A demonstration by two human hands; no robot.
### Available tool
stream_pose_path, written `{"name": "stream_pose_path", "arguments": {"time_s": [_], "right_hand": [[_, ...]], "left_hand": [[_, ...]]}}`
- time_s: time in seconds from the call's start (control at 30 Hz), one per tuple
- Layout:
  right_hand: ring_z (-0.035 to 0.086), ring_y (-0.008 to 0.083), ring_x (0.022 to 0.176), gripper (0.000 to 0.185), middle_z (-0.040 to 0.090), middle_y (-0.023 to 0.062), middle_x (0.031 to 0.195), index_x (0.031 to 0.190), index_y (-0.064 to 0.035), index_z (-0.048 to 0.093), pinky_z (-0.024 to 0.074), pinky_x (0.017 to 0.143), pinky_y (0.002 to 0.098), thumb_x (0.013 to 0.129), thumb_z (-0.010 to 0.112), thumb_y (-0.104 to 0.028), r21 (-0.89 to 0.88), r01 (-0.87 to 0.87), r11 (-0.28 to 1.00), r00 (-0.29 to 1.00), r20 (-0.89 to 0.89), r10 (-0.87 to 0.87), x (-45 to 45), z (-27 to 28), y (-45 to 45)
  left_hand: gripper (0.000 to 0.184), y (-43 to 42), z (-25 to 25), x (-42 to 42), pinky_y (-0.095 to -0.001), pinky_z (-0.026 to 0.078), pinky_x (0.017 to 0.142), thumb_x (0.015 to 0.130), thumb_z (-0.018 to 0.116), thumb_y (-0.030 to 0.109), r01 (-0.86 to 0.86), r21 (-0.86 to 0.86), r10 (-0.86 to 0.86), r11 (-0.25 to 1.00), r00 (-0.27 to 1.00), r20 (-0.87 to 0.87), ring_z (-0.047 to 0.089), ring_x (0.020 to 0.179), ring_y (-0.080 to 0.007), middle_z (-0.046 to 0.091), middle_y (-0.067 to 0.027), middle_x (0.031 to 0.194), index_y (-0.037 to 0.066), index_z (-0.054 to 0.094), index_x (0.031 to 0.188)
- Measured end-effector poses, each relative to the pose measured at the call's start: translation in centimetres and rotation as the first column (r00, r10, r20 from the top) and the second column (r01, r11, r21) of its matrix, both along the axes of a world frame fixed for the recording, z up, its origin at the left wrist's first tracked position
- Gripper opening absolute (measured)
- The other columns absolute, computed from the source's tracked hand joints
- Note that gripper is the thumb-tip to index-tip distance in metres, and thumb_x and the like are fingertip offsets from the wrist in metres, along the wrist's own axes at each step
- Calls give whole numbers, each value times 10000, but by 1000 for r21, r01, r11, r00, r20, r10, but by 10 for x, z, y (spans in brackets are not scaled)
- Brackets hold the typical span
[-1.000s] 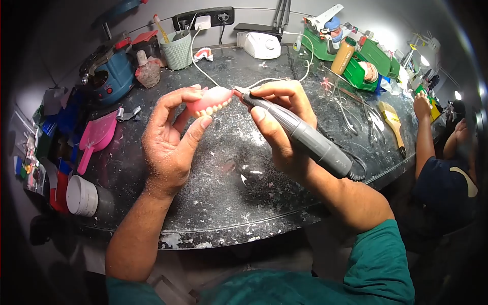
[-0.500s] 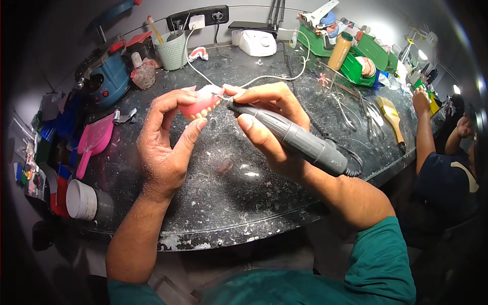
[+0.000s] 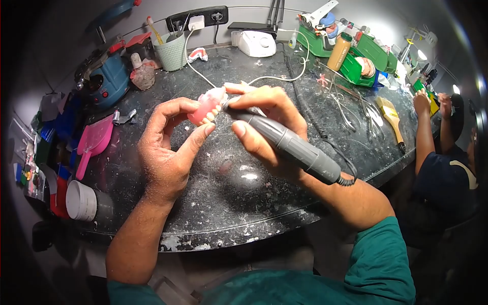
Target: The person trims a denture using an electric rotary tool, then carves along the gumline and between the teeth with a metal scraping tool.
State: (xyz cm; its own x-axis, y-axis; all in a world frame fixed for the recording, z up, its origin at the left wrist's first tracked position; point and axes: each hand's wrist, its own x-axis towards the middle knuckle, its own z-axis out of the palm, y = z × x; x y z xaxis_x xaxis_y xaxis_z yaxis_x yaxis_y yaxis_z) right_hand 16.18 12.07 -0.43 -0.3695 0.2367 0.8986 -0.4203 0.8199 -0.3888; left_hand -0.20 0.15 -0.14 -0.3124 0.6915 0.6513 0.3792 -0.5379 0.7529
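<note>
Near the middle of the frame, the left hand pinches a pink denture between thumb and fingers, its row of teeth facing lower right. Just right of it, the right hand is wrapped around a dark grey handpiece, whose front end points at the denture's right edge; whether the tip touches it, I cannot tell. Beneath lies a dusty black tabletop. Farther out, a pink dustpan and a white tub sit at left, a pale textured cup at upper left, a white control box at top centre. A brown bottle stands at upper right, above a flat brush; another person's hand shows near the right edge.
</note>
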Motion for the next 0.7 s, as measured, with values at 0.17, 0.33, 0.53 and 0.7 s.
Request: {"name": "stream_pose_path", "arguments": {"time_s": [0.17,0.33,0.53,0.7], "right_hand": [[658,258,1120,305,669,149,1140,1134,-37,648,497,999,393,859,760,-105,-255,-53,966,995,-91,31,-2,-1,-9],[666,173,1021,354,668,107,1119,1219,-52,587,537,904,308,909,750,-101,-284,-82,955,996,-66,66,2,6,-9],[674,154,1012,380,673,83,1110,1232,-55,614,538,886,279,879,726,29,-1,124,992,992,-27,-124,-1,12,3],[668,189,1080,418,692,107,1094,1242,-21,581,539,937,306,863,727,78,-104,-11,995,998,53,16,1,11,-1]], "left_hand": [[366,-2,2,4,-325,470,1036,812,770,-72,14,-7,-14,1000,999,37,615,1099,-162,613,-69,1149,6,605,1129],[395,-1,2,2,-333,469,1060,842,748,-63,43,-30,-39,999,993,113,609,1147,-181,609,-98,1194,-13,572,1191],[382,0,1,3,-341,441,1091,840,739,-74,63,-4,-62,998,996,68,598,1171,-177,614,-93,1209,-6,582,1182],[435,-1,1,0,-358,458,1095,847,722,-76,62,-2,-62,998,998,-11,580,1226,-213,603,-129,1267,-20,561,1248]]}}
